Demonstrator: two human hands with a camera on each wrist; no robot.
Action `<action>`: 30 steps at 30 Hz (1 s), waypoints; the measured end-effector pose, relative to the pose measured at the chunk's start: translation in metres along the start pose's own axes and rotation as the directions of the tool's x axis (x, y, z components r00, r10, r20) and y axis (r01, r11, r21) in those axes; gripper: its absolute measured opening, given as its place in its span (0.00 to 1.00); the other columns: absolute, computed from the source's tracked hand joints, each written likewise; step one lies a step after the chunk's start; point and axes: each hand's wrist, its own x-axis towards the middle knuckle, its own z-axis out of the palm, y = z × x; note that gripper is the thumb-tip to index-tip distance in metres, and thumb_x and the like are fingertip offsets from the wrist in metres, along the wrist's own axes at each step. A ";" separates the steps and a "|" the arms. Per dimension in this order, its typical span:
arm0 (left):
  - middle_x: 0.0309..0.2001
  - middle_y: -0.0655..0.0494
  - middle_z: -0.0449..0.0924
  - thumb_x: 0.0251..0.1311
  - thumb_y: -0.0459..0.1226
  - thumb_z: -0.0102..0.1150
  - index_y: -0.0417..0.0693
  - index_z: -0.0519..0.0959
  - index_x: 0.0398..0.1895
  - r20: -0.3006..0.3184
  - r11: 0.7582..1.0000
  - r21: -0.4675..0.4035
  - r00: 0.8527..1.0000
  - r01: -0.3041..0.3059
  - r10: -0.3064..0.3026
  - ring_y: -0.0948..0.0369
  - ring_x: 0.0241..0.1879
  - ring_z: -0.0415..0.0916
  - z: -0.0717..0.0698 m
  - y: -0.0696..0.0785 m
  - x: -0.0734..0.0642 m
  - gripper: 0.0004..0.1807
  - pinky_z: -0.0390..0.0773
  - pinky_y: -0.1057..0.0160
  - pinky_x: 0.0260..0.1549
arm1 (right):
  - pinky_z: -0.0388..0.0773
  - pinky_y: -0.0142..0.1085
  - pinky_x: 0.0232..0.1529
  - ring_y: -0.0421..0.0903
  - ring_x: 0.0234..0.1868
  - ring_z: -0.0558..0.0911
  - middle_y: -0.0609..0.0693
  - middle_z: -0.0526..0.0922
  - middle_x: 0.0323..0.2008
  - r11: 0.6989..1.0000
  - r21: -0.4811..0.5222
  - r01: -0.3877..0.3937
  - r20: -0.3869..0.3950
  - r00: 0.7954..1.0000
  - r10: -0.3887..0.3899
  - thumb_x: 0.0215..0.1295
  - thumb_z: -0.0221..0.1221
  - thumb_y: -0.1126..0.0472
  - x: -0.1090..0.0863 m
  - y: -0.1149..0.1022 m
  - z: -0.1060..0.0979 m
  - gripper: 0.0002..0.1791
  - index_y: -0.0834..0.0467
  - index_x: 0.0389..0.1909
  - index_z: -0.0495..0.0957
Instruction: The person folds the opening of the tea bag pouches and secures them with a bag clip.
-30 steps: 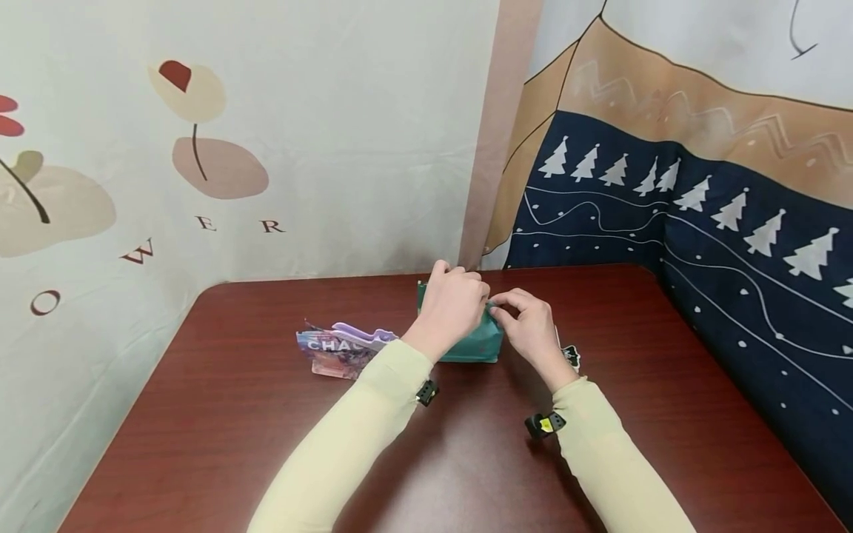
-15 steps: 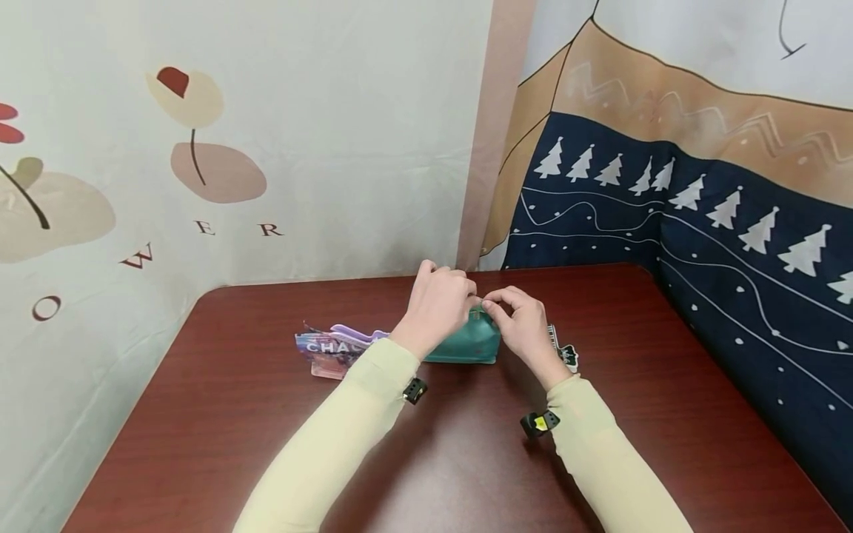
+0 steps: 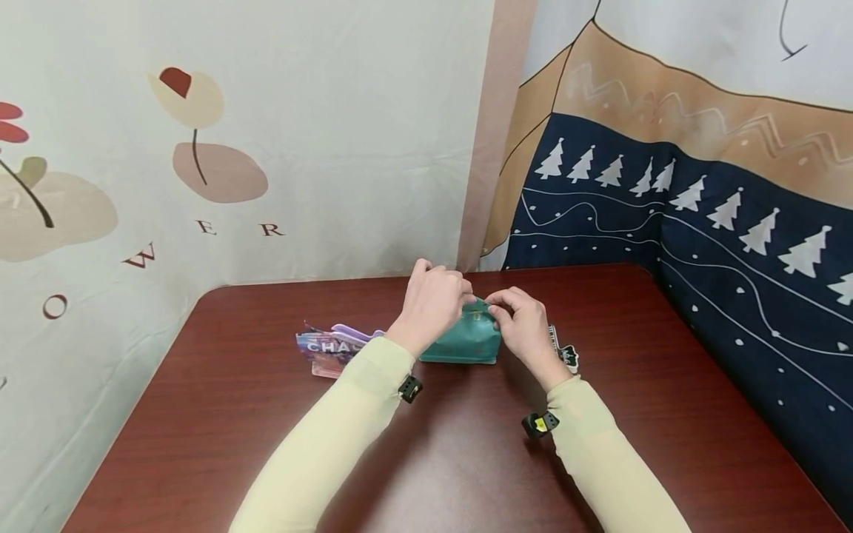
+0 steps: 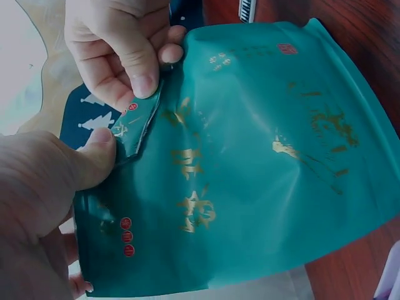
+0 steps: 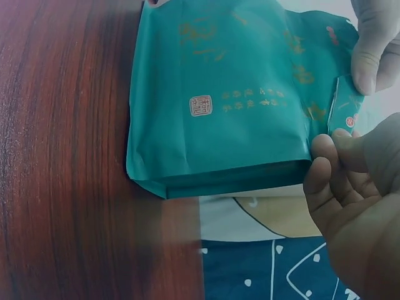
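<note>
A green pouch (image 3: 464, 339) with gold lettering and small red seals stands on the table, between my two hands. My left hand (image 3: 432, 303) pinches its top edge, the thumb lying on the near face in the left wrist view. With thumb and fingertips my right hand (image 3: 523, 322) pinches the other top corner. Between the two thumbs, a narrow strip (image 4: 133, 128) of the top edge is bent over and looks partly torn from the pouch. In the right wrist view this strip (image 5: 344, 106) shows a pale edge. The far side of the pouch is hidden.
Left of the pouch lies a printed packet (image 3: 326, 349) lettered "CHA", with a lilac plastic piece (image 3: 356, 333) on it, both partly behind my left arm. A black-and-white flat item (image 3: 567, 355) lies right of my right hand. Fabric-covered walls (image 3: 360, 148) border the table (image 3: 466, 459).
My left hand has moved to the left, away from my right hand, and more of the pouch shows. The right hand has shifted slightly left and keeps its pinch on the corner.
</note>
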 end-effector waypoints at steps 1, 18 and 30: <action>0.28 0.64 0.86 0.66 0.50 0.67 0.61 0.91 0.34 0.001 1.000 -0.007 1.000 0.005 -0.005 0.61 0.30 0.80 0.000 -0.001 -0.001 0.08 0.67 0.56 0.41 | 0.77 0.33 0.32 0.47 0.28 0.81 0.54 0.84 0.34 1.000 -0.011 0.007 -0.002 1.000 -0.007 0.65 0.66 0.73 0.000 0.000 0.000 0.05 0.61 0.38 0.87; 0.31 0.56 0.86 0.60 0.51 0.73 0.51 0.90 0.38 -0.027 0.993 -0.105 0.998 0.051 -0.054 0.57 0.32 0.79 0.012 -0.009 -0.008 0.15 0.71 0.57 0.36 | 0.76 0.38 0.33 0.48 0.31 0.80 0.55 0.86 0.38 0.994 -0.078 0.075 0.006 0.997 -0.075 0.66 0.67 0.69 0.000 0.003 -0.005 0.07 0.62 0.43 0.87; 0.36 0.57 0.88 0.60 0.53 0.73 0.53 0.90 0.41 0.026 0.992 -0.098 0.997 0.079 -0.077 0.57 0.35 0.80 0.015 -0.010 -0.006 0.16 0.71 0.57 0.39 | 0.77 0.35 0.34 0.48 0.33 0.81 0.55 0.86 0.40 0.998 -0.058 0.034 0.007 0.999 -0.034 0.67 0.67 0.68 -0.006 0.011 -0.018 0.07 0.62 0.44 0.87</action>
